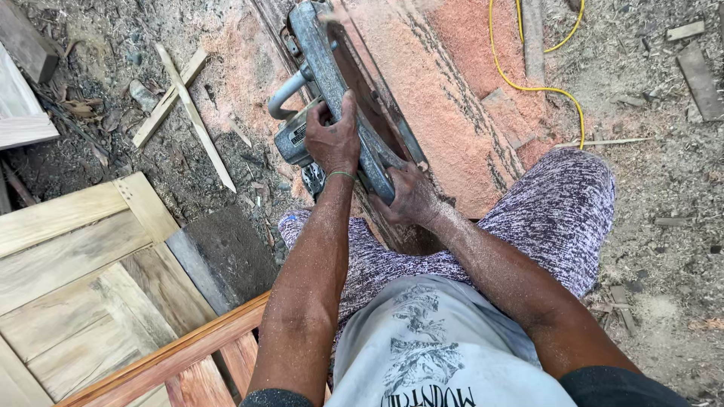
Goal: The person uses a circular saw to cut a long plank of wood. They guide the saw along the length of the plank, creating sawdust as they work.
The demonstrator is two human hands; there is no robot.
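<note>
Both hands are gripping the circular saw (332, 83), a grey, dusty machine that is sitting on the reddish plank (460, 113). The left hand (333, 139) is wrapping over the saw's body near the motor, a thin band on its wrist; the right hand (411, 197) is clutching the rear grip. Pink sawdust is coating the plank. A yellow cable (539, 87) is looping across the ground beyond it. A pale wooden panel door (75, 279) is lying at the left, with crossed wooden strips (181, 98) above it.
</note>
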